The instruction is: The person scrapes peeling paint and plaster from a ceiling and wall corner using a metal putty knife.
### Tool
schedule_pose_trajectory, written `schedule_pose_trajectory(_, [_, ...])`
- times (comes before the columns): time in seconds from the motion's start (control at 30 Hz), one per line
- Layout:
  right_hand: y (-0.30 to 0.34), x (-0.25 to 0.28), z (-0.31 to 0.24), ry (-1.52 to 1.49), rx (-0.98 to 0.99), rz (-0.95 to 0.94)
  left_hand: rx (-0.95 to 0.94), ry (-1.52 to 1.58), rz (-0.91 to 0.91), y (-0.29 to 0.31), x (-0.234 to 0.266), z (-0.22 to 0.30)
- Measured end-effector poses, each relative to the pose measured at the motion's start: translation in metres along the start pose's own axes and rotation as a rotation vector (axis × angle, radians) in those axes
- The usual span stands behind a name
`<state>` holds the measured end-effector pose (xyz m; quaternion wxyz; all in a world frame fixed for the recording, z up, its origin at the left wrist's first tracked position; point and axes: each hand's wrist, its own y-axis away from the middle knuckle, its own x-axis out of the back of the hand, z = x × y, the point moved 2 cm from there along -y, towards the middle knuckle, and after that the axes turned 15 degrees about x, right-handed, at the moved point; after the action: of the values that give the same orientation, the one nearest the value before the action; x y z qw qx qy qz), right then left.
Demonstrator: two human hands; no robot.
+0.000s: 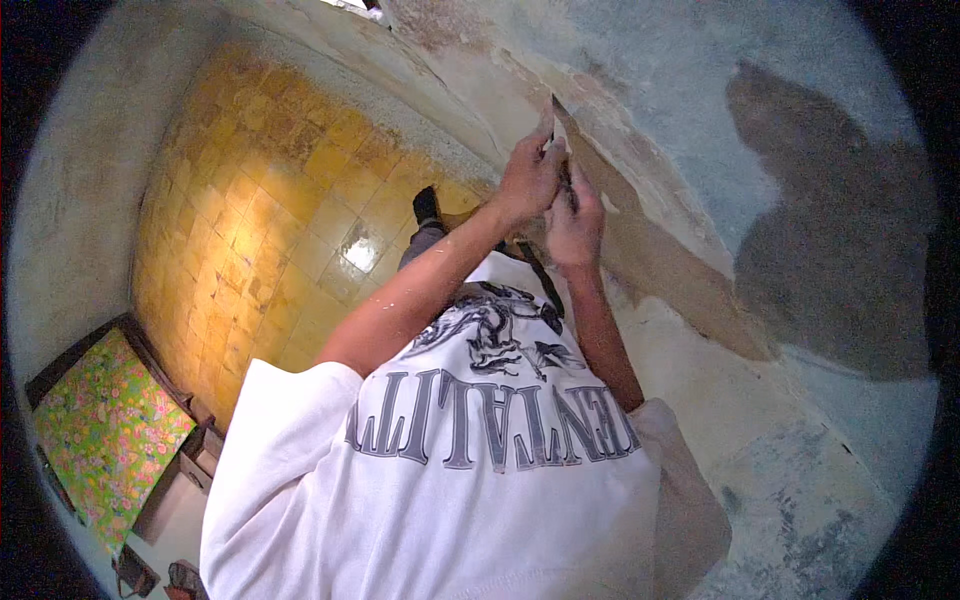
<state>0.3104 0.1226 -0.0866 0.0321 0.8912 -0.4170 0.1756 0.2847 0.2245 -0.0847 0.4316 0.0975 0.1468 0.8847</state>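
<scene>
Large grey lettering [495, 422], white shirt front [430, 520]

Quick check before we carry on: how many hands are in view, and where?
2. The left hand is slightly higher in the picture; the right hand is close beside it, both around a thin dark tool. No other hands show.

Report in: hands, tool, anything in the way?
Left hand and right hand together at slim tool. Tip near wall, contact unclear. Large dark shadow on wall, picture right.
</scene>
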Motion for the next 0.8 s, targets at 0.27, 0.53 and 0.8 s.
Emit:
schedule_pose_trajectory(0.27, [-0.01,0.011,0.013,-0.082,-0.002,0.002,0.077,0.057,-0.041,-0.006,-0.004,0.003])
schedule_pose_trajectory(0.53, [-0.019,0.015,0.002,-0.052,-0.062,-0.015,0.035,0.103,0.036,-0.01,-0.005,0.008])
schedule_pose_trajectory(0.8, [-0.028,0.005,-0.013,-0.216,-0.003,0.055,-0.032,0.059,0.177,-0.024,0.01,0.007])
